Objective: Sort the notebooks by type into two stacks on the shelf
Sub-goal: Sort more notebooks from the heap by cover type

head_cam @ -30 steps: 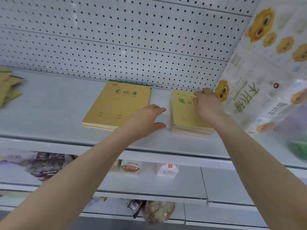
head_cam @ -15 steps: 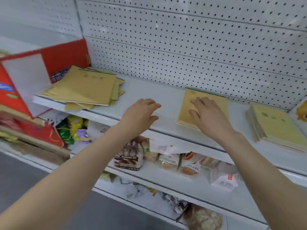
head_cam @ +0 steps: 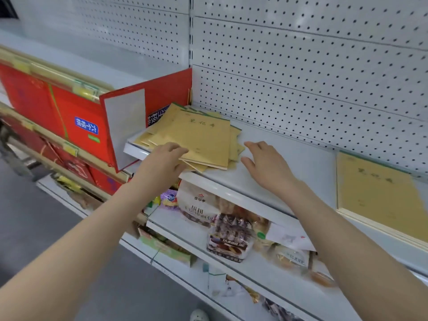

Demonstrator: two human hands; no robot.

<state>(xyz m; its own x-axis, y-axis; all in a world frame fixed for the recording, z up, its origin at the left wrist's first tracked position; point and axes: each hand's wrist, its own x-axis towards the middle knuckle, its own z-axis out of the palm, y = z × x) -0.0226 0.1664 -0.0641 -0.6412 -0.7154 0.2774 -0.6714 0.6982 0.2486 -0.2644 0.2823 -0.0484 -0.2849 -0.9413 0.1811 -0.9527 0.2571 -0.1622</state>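
Two hands out over shelf (head_cam: 298,158). Left hand (head_cam: 159,164) relaxed, fingers (head_cam: 176,148) touching near corner of untidy notebook pile (head_cam: 203,137) at left end. Right hand (head_cam: 266,163) spread, just beside pile. Tidy stack (head_cam: 375,191) well right.

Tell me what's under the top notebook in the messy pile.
More yellow notebooks, fanned out askew on the shelf; their edges poke out. Their covers and count are hidden.

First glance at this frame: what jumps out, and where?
A messy pile of tan notebooks sits at the left end of the shelf, against bright red boxes. Both hands are open beside it: the left hand at its front edge, the right hand over bare shelf. A neat stack lies far right.
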